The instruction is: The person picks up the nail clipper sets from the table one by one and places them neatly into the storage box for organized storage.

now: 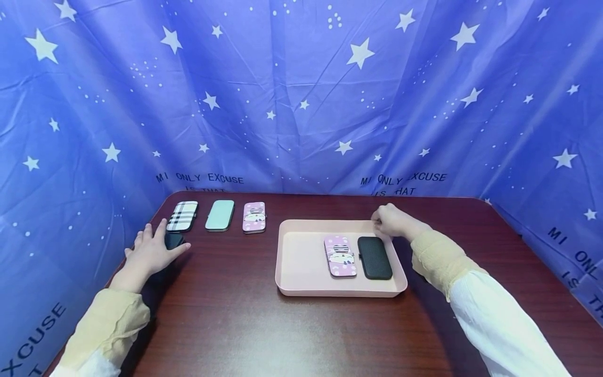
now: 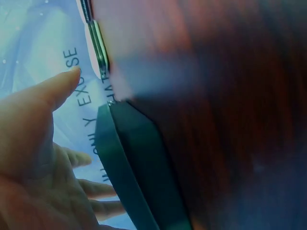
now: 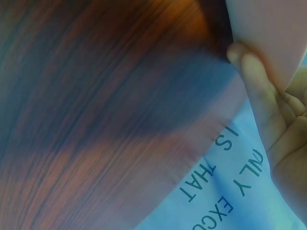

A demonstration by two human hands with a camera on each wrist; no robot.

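Note:
My left hand [image 1: 148,251] is at the table's left edge, fingers spread and thumb apart, over a dark flat case [image 1: 174,241] that it partly hides. In the left wrist view this case [image 2: 139,163] looks dark green with angled corners, and the fingers reach along its far side. With its thumb and curled fingers, my right hand [image 1: 395,220] pinches the back right corner of a pale pink tray [image 1: 339,293]. The thumb lies against the tray's outer wall [image 3: 268,38] in the right wrist view. Inside the tray are a pink cartoon case [image 1: 340,256] and a black textured case [image 1: 375,257].
Along the table's back left lie a plaid case [image 1: 182,215], a mint green case [image 1: 220,215] and another pink cartoon case [image 1: 254,217]. The brown wooden table [image 1: 235,324] is bordered by a blue curtain [image 1: 292,104] with white stars.

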